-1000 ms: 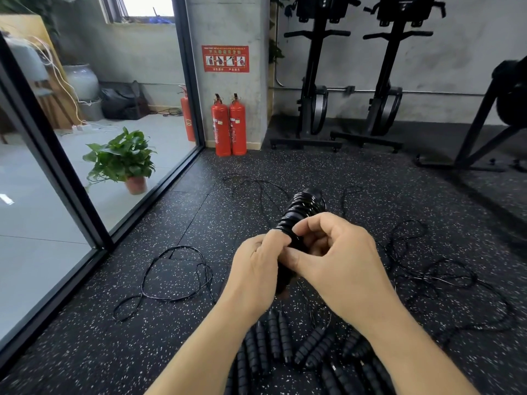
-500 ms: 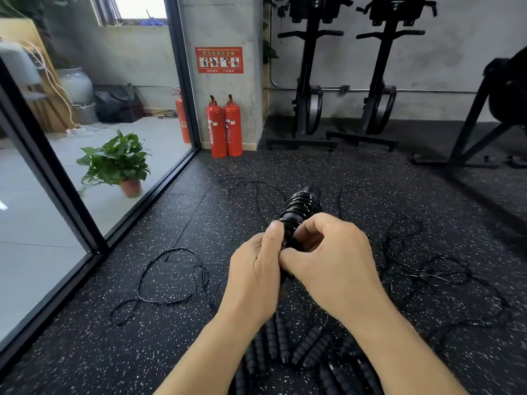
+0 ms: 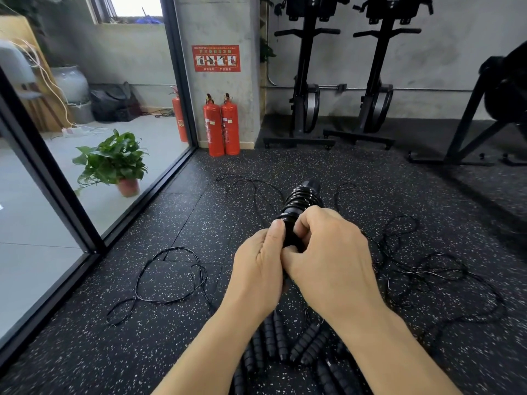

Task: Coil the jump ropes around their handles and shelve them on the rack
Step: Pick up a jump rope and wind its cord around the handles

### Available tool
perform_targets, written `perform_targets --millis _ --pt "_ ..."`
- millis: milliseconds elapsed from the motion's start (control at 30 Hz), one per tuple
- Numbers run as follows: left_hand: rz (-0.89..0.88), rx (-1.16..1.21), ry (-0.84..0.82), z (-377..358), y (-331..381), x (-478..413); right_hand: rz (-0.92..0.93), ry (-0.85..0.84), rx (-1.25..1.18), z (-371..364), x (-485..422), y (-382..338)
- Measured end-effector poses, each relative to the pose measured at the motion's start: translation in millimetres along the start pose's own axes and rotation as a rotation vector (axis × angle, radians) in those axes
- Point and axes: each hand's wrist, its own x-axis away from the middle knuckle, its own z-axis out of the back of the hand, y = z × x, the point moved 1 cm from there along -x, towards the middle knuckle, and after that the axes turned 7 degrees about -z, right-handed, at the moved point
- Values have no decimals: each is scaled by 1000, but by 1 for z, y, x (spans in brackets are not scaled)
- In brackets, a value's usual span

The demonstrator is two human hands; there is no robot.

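Black cord, thin and glossy, was wound in tight turns round the jump rope handles (image 3: 298, 205), making a ribbed bundle that was thicker toward the far end, where a bare rounded cap showed. Its long axis ran away from the person and tilted upward, with the capped end pointing toward the wall just right of the red fire extinguishers (image 3: 222, 125). The bundle was held in the air, well short of the extinguishers and a little to their right. The left hand (image 3: 261, 269) gripped its near part, thumb laid along the coils. The right hand (image 3: 330, 258) was curled round it from the other side, and the two hands touched. Spare handles (image 3: 302, 343) lay on the speckled floor (image 3: 85, 352), farther still from the extinguishers. A loose rope loop (image 3: 171, 277) lay short of the extinguishers and to their left, and tangled ropes (image 3: 422, 269) lay well to their right
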Motion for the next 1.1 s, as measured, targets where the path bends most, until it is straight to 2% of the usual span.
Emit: perform_targets --millis 233,467,567,700,833,1000,1100 --pt "-10 -55 31 0 -1 -3 -4 42 -32 -4 -1 0" --pt "23 43 39 1 1 -3 20 92 -61 -8 0 -1" --pt "57 130 27 5 4 -3 45 22 -142 -5 -2 2" --pt "58 115 32 8 7 -1 48 -58 -161 0 -4 3" --pt "69 82 9 4 4 -2 68 36 -77 -5 -4 1" --pt "46 97 23 5 3 -9 211 222 -9 -13 1 -1" --pt "122 165 35 10 4 -10 197 107 -171 -12 -3 7"
